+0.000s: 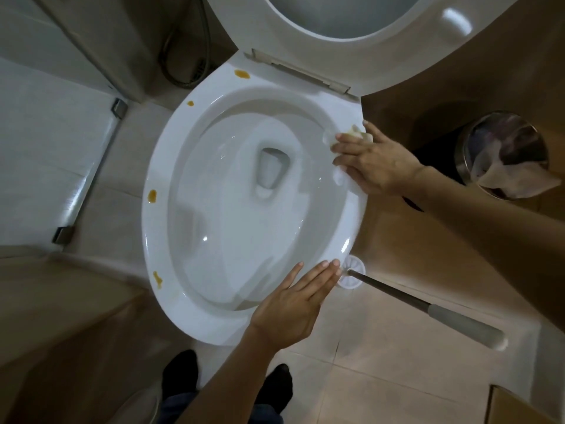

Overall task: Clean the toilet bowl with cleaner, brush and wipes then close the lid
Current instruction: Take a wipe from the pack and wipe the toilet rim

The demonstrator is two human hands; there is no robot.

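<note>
- Head camera: right hand [371, 162], fingers together, presses a wipe [357, 134] flat on the toilet bowl [159, 179] rim.
- Left hand [293, 304] rests flat, fingers slightly spread; brush [428, 307] just beyond its fingertips.

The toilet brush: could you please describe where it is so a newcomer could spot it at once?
Start at the toilet bowl and go to its near right edge, by the left hand. The brush lies on the floor tiles there, white round head against the bowl's base. Its long dark shaft with a grey grip sets it apart.
</note>
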